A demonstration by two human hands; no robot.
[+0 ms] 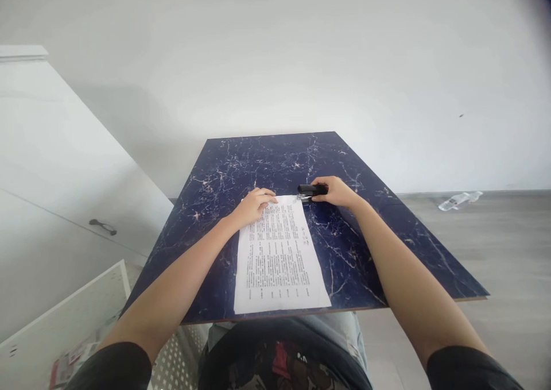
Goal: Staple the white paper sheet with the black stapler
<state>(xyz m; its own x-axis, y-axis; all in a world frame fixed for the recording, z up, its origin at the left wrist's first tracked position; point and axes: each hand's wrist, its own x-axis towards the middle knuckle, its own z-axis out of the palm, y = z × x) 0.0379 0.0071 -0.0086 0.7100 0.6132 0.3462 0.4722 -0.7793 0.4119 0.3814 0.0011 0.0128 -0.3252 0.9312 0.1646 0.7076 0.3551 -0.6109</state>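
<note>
A sheet of printed paper, or a thin stack of sheets, lies on the dark blue marbled table, its lines of text running lengthwise. My left hand rests flat on its far left corner, fingers stretched out across the far edge. At the far right corner, a black stapler is gripped in my right hand. The stapler's front end meets the paper's corner. From here I cannot tell whether the jaws are pressed together. Some handwriting shows near the paper's right edge.
A white wall stands behind the table. To the left is a white cabinet with a dark handle, and below it an open drawer with things inside. A clear plastic bottle lies on the grey floor at right.
</note>
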